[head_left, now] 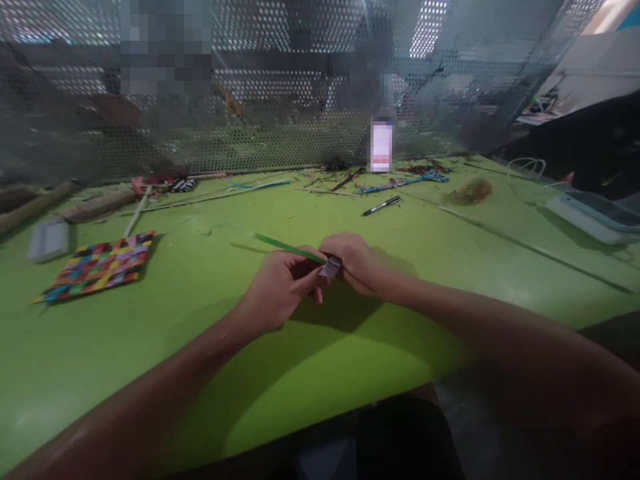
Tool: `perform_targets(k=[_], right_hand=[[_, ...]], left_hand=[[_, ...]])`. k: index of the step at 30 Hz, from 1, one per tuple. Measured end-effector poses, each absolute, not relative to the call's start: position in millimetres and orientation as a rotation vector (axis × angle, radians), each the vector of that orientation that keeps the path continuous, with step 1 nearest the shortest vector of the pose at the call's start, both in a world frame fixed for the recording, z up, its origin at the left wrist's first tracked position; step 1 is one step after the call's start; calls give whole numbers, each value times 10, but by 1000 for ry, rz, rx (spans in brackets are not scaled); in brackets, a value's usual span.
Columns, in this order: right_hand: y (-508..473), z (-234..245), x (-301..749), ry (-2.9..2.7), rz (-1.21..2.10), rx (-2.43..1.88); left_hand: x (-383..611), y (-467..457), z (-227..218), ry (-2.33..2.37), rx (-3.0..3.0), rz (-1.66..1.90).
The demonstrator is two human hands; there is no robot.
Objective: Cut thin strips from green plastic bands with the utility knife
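My left hand [280, 287] and my right hand [357, 263] meet over the middle of the green table [150, 347]. Both are closed in a pinch around a small grey-purple piece [331, 268] between the fingertips. A thin green strip [285, 245] runs from that pinch up and to the left, just above the table. The left fingers hold the strip near its end; the right fingers grip the small piece. What the piece is, I cannot make out.
A multicoloured woven mat [97, 265] lies at the left. A black pen [381, 205], loose strips and scraps lie along the perforated metal screen [280, 113] at the back. A grey box [49, 239] sits far left, a clear tray [593, 213] far right.
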State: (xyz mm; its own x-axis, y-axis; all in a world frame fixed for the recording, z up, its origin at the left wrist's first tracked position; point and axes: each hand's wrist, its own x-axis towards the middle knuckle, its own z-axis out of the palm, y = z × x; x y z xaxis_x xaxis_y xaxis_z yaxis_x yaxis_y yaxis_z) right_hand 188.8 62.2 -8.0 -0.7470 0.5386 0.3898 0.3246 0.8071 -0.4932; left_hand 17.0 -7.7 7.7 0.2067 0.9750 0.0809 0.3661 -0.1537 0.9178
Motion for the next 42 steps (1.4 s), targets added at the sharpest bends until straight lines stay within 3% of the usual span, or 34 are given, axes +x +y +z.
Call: perform_targets(k=[10,17,25,42], right_hand=[[785,-57,1968,-2392,428,-686],[739,148,1986,-2365,718,-556],[721,124,2001,-2405,694,-586],[729,27,1983,-2638,287,-671]], left_hand=[[58,43,-86,1120,1406,1011],[84,120,-77,1135,1406,1036],[108,109,-51,1239,1426,1003],[57,95,-51,1200,1582,734]])
